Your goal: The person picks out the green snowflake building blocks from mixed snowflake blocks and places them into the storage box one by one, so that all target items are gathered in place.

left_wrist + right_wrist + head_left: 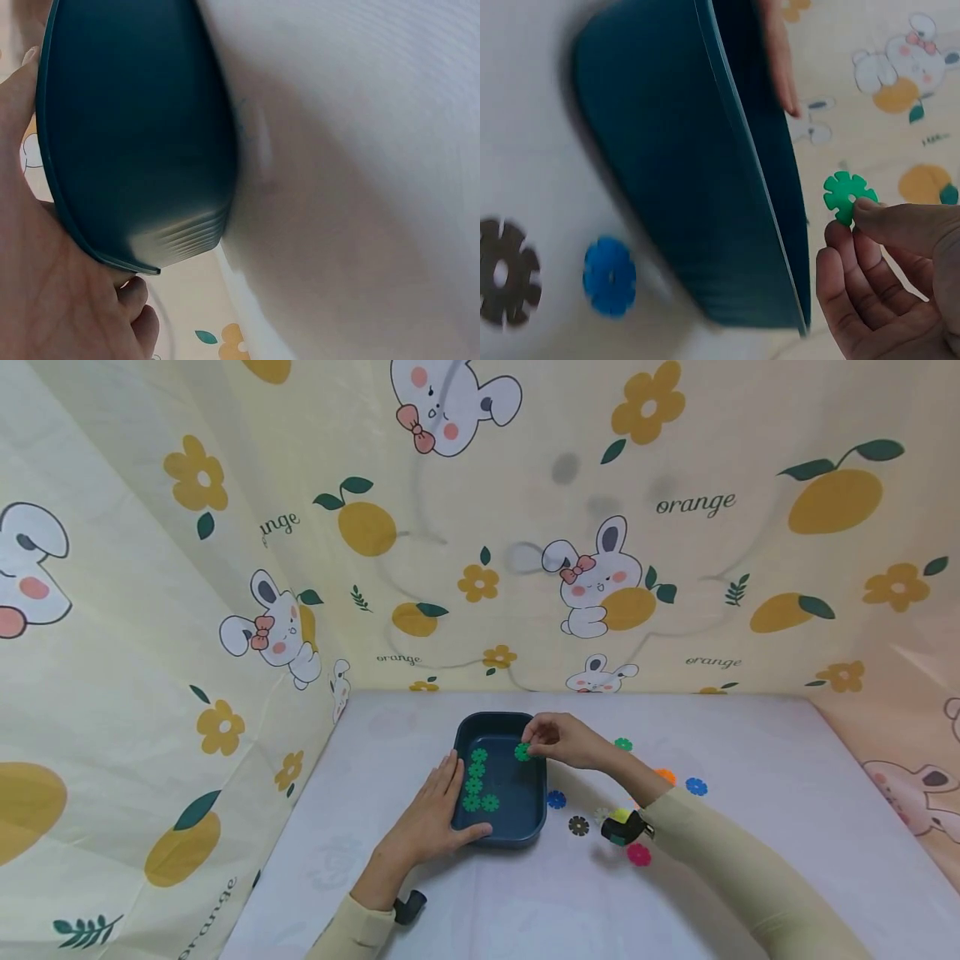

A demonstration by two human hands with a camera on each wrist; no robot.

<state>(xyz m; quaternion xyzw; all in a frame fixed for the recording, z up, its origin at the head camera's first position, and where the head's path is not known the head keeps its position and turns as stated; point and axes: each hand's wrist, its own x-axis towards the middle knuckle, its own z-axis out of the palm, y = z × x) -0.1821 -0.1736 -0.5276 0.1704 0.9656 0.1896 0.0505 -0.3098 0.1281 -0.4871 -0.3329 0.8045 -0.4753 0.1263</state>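
Right hand pinches green snowflake disc
My left hand spreads along the navy tray; slack pinching could drop the disc.

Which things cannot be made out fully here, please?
Head view: an orange piece, partly hidden by the right forearm; a yellow piece, partly hidden by the wrist device.
Left wrist view: the inside of the tray, hidden by its wall.
Right wrist view: the green pieces in the tray, hidden by its wall; the brown piece, cut by the left edge.
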